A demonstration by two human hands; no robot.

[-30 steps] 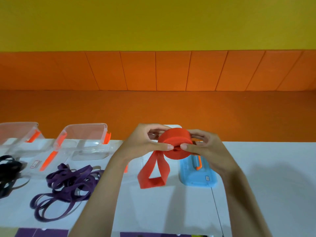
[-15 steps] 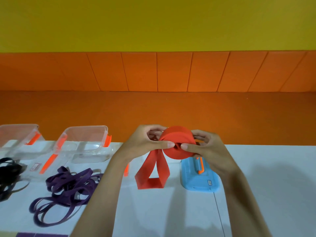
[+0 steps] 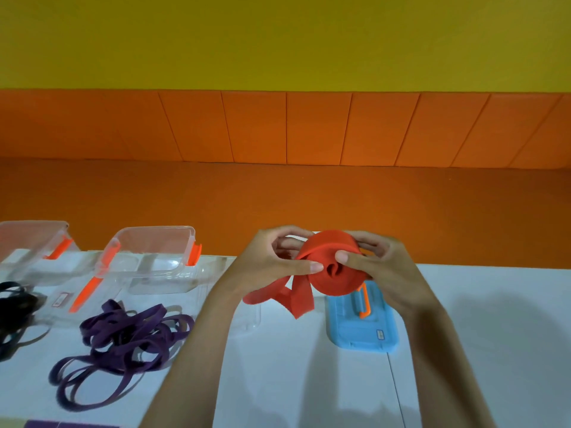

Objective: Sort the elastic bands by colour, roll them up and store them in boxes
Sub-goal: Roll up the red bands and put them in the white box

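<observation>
Holding the red roll (image 3: pixel 335 278) up over the table (image 3: pixel 309 381), flat face toward us, we clamp it with left hand (image 3: pixel 272 264) and right hand (image 3: pixel 389 267), thumbs meeting at its centre; the tail (image 3: pixel 301 301) hangs lower left, nearer our left hand.

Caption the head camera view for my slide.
Left hand and right hand grip a part-rolled orange band; purple bands and clear boxes on the table.

The rolled band (image 3: pixel 332 273) is red-orange, the loose bands (image 3: pixel 123 335) purple, others (image 3: pixel 15 307) black. A lid (image 3: pixel 361 332) is light blue; clear boxes (image 3: pixel 151 257) carry orange clips on a white worktop (image 3: pixel 494 335).
</observation>
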